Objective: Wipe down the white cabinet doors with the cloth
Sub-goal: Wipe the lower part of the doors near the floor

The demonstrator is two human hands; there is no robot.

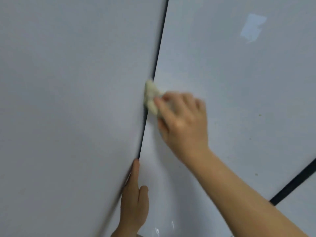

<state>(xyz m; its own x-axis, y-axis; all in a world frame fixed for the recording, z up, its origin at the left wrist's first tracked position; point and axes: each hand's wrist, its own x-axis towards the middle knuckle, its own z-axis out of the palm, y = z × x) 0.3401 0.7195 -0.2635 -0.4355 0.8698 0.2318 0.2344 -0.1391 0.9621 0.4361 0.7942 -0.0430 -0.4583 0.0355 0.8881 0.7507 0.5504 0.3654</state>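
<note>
The wiping is under way along the dark gap (159, 48) that runs from the top centre of the frame down toward the lower left, between the left cabinet door (68, 100) and the right cabinet door (239, 82). The right hand (183, 122), at the centre of the frame, has its grip bunched around a pale yellow cloth (151, 96) and presses it against the edge of the right door, right at the gap. The left hand (135, 200), at the lower centre, lies with fingers straight along the edge of the left door, thumb out on the right door's side; it seems to be steadying or holding that door ajar, though I cannot tell which. The next move likely calls for drawing the cloth along the edge, then out across the right door, where small brownish specks (259, 115) show at the right of the frame. Both doors are glossy white, with a window-like reflection (253, 28) at the upper right and another dark seam (294, 183) at the lower right. Little of the room shows.
</note>
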